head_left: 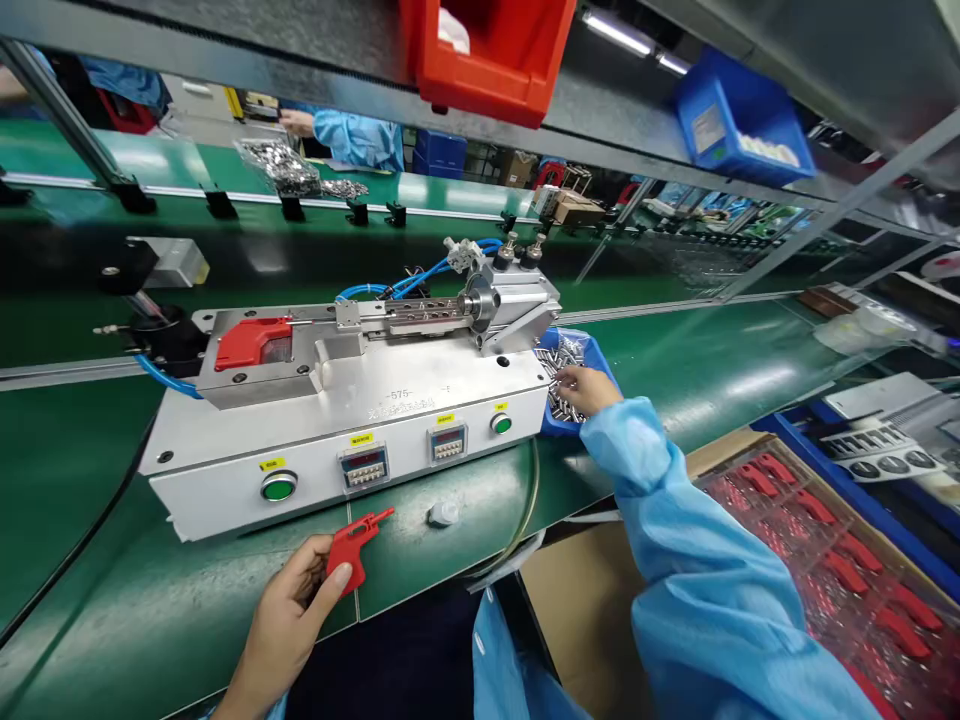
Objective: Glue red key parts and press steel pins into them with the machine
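Light-blue sleeve cloth (720,590) is bunching in loose creases along the person's right forearm. Toward the bottom edge, the left hand (279,625) is holding a red piece (349,552) just above the green tabletop (409,565); this grip is closing thumb against fingers, with the handle end caught between them. The red piece is showing a pistol-like outline: a plain, evenly coloured body, an elongated opening along its upper part, and a narrow tip pointing toward the upper right. Off to the right, a clear tray (840,527) is carrying rows of red parts (896,632). A small whitish object (443,514) is lying before the machine (427,375).

Farther along, the right hand (592,390) is dipping bent fingers into a blue bin (598,358) of shiny metal pins (564,408); I cannot tell whether that grip is pinching one. Atop the machine, another red part (251,343) is sitting in a metal nest, a thin rod (315,321) meeting its end. Blue tubes (409,283) are curving behind. Beyond, another person's blue sleeve (360,137) is showing over a far tabletop.
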`<state>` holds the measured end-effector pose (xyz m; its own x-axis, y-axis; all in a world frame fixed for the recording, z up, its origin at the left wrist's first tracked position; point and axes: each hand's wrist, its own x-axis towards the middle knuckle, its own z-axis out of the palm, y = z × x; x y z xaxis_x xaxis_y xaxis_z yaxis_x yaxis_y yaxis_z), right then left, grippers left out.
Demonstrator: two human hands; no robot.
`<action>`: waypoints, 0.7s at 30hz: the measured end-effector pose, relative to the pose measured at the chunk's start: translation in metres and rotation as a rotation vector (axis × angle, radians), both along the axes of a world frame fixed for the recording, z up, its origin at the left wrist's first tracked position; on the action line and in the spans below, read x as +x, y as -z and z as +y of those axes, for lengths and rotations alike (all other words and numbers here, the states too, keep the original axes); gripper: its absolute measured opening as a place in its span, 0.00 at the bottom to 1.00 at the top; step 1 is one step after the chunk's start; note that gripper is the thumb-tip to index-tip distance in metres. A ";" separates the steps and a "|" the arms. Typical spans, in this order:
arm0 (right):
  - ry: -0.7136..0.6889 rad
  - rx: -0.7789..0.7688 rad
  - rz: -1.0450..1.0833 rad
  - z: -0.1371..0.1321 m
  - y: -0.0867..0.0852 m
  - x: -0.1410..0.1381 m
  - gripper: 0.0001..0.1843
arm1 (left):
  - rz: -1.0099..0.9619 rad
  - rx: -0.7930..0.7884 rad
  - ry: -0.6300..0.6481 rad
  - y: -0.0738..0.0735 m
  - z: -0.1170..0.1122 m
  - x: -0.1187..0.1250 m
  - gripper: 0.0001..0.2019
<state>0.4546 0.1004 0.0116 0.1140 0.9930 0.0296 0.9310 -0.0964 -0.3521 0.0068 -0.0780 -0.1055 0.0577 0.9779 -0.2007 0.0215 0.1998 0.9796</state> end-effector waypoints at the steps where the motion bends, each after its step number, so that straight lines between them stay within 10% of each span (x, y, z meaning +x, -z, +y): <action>1: -0.001 -0.028 0.001 0.010 0.007 0.002 0.12 | -0.007 0.001 -0.007 0.001 0.000 0.000 0.24; 7: -0.054 -0.085 0.075 0.014 0.020 0.013 0.12 | -0.032 0.013 -0.025 0.006 0.000 0.000 0.24; 21: -0.013 0.241 0.267 -0.028 -0.055 -0.003 0.13 | -0.079 -0.006 0.019 0.005 0.000 -0.001 0.20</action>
